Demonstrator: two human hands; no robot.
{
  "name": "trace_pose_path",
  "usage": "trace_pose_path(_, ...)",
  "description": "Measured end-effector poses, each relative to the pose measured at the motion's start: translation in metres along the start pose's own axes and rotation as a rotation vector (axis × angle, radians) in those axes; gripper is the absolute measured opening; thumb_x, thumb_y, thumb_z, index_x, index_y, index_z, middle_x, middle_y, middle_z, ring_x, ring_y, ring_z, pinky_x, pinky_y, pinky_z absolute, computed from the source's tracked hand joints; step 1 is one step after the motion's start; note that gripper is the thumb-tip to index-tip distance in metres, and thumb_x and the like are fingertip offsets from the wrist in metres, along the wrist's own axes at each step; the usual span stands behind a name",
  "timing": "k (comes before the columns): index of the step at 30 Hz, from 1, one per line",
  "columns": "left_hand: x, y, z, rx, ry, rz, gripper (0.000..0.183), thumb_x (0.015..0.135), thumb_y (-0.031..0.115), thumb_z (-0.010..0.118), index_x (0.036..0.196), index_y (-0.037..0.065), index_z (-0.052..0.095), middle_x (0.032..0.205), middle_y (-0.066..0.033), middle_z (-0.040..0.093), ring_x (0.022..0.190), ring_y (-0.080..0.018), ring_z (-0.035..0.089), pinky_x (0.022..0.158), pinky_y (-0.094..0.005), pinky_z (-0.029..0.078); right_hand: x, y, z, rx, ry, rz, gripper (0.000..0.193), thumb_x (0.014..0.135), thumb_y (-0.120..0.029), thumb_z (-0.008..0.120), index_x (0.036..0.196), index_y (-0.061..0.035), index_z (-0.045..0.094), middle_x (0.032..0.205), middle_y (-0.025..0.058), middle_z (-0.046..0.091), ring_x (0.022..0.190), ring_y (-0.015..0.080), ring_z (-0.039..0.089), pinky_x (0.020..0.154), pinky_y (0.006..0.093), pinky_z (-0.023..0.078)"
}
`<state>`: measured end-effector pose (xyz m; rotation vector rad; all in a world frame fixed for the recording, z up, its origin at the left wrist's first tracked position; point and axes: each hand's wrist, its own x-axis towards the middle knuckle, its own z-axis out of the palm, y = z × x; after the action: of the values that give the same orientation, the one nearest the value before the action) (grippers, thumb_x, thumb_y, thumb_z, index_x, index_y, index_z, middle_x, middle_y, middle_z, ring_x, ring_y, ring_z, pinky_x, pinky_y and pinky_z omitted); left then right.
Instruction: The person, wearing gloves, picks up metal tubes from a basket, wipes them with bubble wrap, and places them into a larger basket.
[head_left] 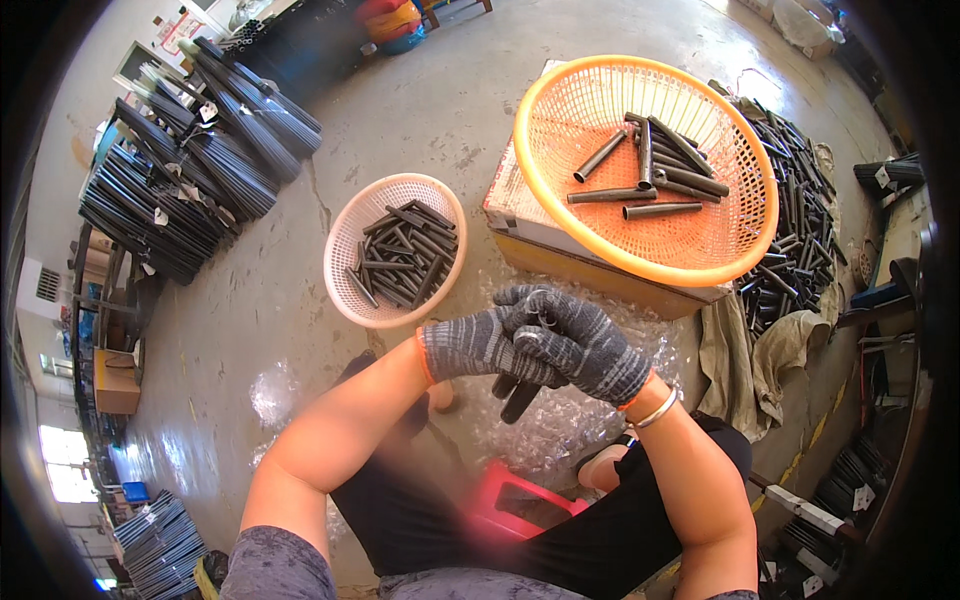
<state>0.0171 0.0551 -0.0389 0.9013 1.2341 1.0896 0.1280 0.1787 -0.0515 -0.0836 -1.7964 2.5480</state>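
Observation:
My left hand (475,345) and my right hand (598,352), both in grey knit gloves with orange cuffs, meet in front of me. Their fingers are closed together around a few short dark tubes (519,402), whose ends stick out below the gloves. How many tubes there are, and which hand bears which, is partly hidden by the fingers. Just beyond the right hand, a large orange plastic basket (560,225) holds several similar tubes (662,210). Ahead and to the left, a smaller pale pink basket (342,285) is heaped with dark tubes (405,255).
The orange basket rests on a cardboard box (600,270). A big pile of tubes (795,220) lies on sacking (775,365) at the right. Clear plastic scraps (545,440) litter the floor near a pink stool (520,505). Bundled long rods (200,165) stand at the left.

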Motion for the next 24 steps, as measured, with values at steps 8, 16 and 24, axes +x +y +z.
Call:
trace_pose_path(8,-0.003,0.010,0.001,-0.344,-0.005,-0.245,0.040,0.075,0.000,0.067,0.112,-0.002,0.052,0.099,-0.0100,0.060,0.095,-0.0208,0.059,0.085,-0.0338,0.049,0.001,0.000,-0.016,0.406,0.170,0.017,0.039,0.095,-0.035,0.043,0.100,0.0005,0.057,0.093,0.0111,0.063,0.086,0.0164,0.060,0.078,0.0294,0.049)
trace_pose_path(16,-0.014,0.003,-0.001,-0.328,-0.126,-0.372,0.038,0.077,0.003,0.066,0.112,-0.005,0.053,0.097,-0.0137,0.064,0.087,-0.0216,0.063,0.079,-0.0329,0.052,-0.005,-0.018,-0.042,0.890,0.161,-0.212,0.036,0.094,-0.041,0.042,0.069,-0.0148,0.044,0.054,-0.0034,0.030,0.053,0.0136,0.041,0.063,0.0317,0.045)
trace_pose_path(24,-0.027,-0.009,-0.018,-0.228,-0.030,-0.288,0.047,0.075,0.001,0.068,0.118,-0.001,0.050,0.093,-0.0142,0.063,0.086,-0.0230,0.063,0.078,-0.0353,0.052,-0.026,-0.023,-0.047,0.128,0.454,-0.026,0.019,0.089,-0.010,0.053,0.108,-0.0050,0.054,0.086,0.0012,0.059,0.059,0.0081,0.050,0.051,0.0200,0.043)
